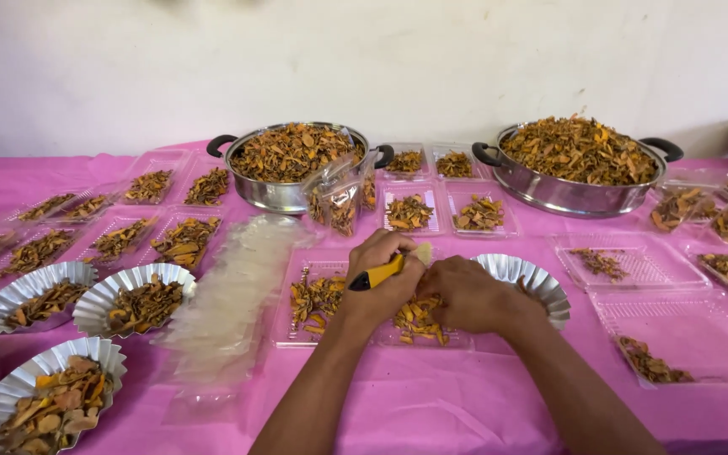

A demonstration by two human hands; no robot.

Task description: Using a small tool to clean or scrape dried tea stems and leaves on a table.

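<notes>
1. Left hand (385,278) is closed around a yellow-and-black handled tool (378,274); the working end is hidden behind the fingers, so its kind cannot be told.
2. Right hand (465,293) is curled, fingers down, touching the left hand; what it pinches is hidden beneath it.
3. Both hands rest over a clear plastic tray (309,324) of dried orange-brown slices (318,297), at the centre of the pink-covered counter (431,404).
4. A fluted foil dish (528,282) just behind the right hand is partly blocked; its contents are not visible.
5. A stack of clear plastic bags (229,295) lies left of the tray.
6. Filled foil dishes (141,299) sit further left, one cut off by the frame.
7. Two steel pans (292,164) heaped with slices stand at the rear, well apart.
</notes>
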